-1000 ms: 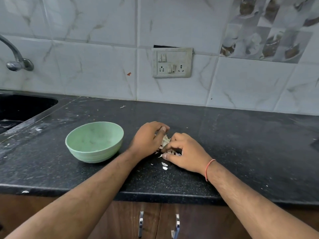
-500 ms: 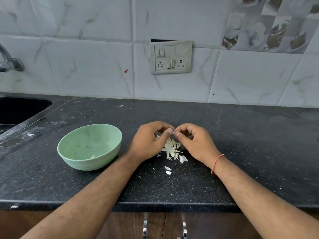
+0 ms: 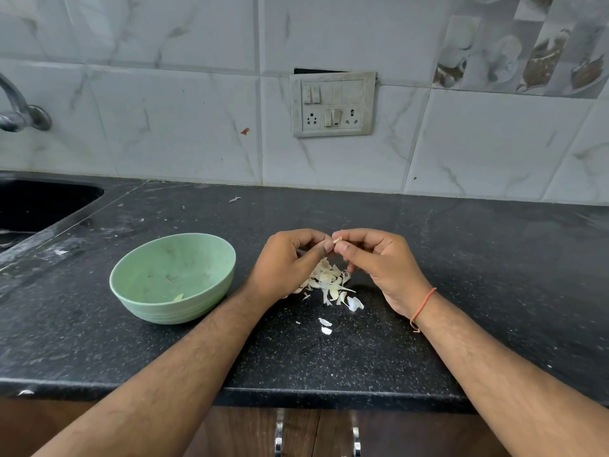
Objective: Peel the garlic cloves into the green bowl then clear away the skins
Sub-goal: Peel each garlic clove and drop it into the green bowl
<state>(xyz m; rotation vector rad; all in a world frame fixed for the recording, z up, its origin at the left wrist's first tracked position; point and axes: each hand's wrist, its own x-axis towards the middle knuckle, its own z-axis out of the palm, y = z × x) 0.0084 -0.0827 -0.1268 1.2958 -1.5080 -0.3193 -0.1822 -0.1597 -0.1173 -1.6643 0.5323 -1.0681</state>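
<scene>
Item: garlic clove (image 3: 336, 240), pinched between fingertips of my left hand (image 3: 283, 267) and right hand (image 3: 384, 263), raised over the skins (image 3: 329, 283) heaped on the desk (image 3: 461, 258). Green bowl (image 3: 173, 277) left, nearly bare. Handling, I judge: nail under the tip, strip skin downward, keep debris over the heap.

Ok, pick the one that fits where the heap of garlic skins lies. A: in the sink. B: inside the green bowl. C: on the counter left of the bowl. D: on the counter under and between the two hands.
D: the garlic skins lie on the black counter below the left hand and right hand, right of the green bowl.
</scene>
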